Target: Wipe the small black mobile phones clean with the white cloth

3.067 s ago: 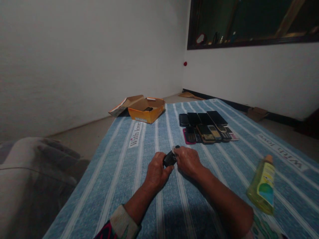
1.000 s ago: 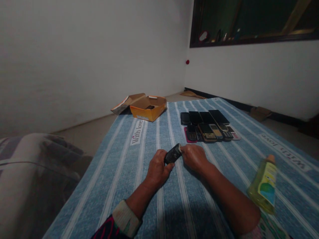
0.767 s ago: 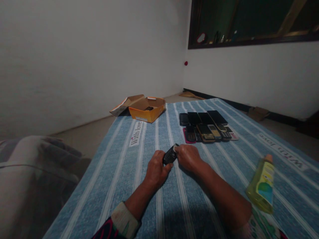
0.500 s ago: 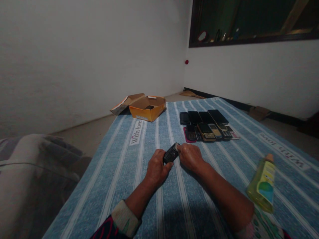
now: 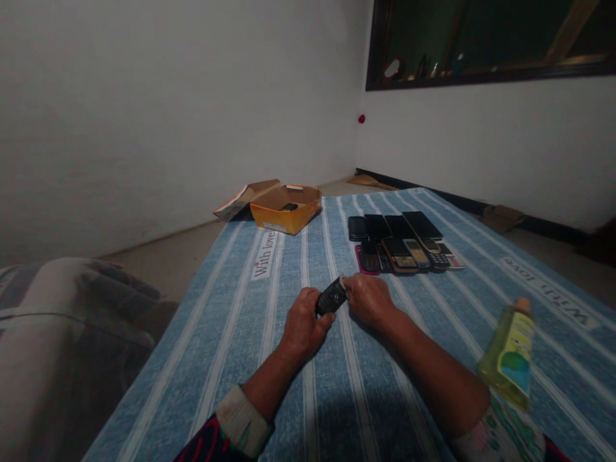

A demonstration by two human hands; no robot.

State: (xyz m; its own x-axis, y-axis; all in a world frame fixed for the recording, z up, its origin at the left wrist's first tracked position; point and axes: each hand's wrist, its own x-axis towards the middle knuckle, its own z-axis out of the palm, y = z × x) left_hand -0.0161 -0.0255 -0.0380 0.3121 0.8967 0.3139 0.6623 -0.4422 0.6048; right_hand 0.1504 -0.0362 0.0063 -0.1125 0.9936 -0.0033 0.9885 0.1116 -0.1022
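My left hand (image 5: 301,324) is closed around the lower end of a small black mobile phone (image 5: 331,297), held tilted just above the striped cloth. At the phone's upper end, my right hand (image 5: 368,298) is closed, its fingers pressed to the edge. A small pale bit shows by those fingertips; what it is, I cannot make out. Beyond the hands, several mobile phones lie in two rows: dark flat ones such as a large black smartphone (image 5: 421,225) at the back, and keypad phones such as a gold-edged one (image 5: 399,255) in front.
An orange cardboard box (image 5: 283,221) stands at the far left with its lid open and a dark object inside. A bottle of yellow-green liquid (image 5: 507,359) lies at the right. Blue striped cloth (image 5: 283,410) covers the table. Grey fabric (image 5: 72,359) is at the left.
My right hand has shifted very slightly at the phone's upper end, and the pale bit there shows less. My left hand keeps its hold; the view has moved a little.
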